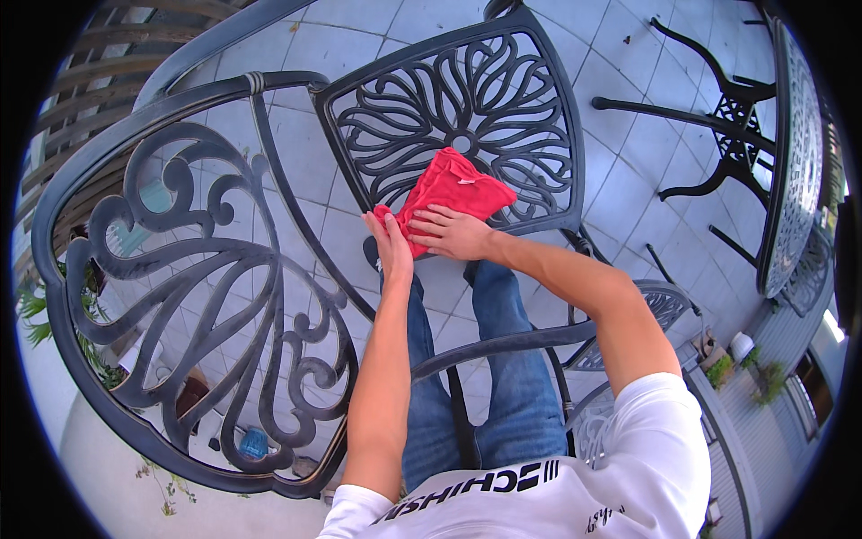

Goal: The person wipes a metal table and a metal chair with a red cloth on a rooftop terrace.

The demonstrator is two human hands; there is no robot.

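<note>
A crumpled red cloth (465,185) with a small white tag lies over the front part of a dark metal chair's openwork seat (462,87). My left hand (392,249), turned edge-on, grips the cloth's left end near the seat's corner. Spread over the lower part of the cloth is my right hand (452,232), palm down, its fingers slightly apart. The scrolled chair back (273,259) stands to the left of my arms. A curved armrest (505,347) crosses in front of my legs.
A metal patio table (791,155) with dark curved legs appears on the right, tilted by the lens. Another openwork chair (656,306) stands behind my right arm. Pale floor tiles (616,128) run beneath. Potted plants (724,367) and a blue pot (254,443) sit near the edges.
</note>
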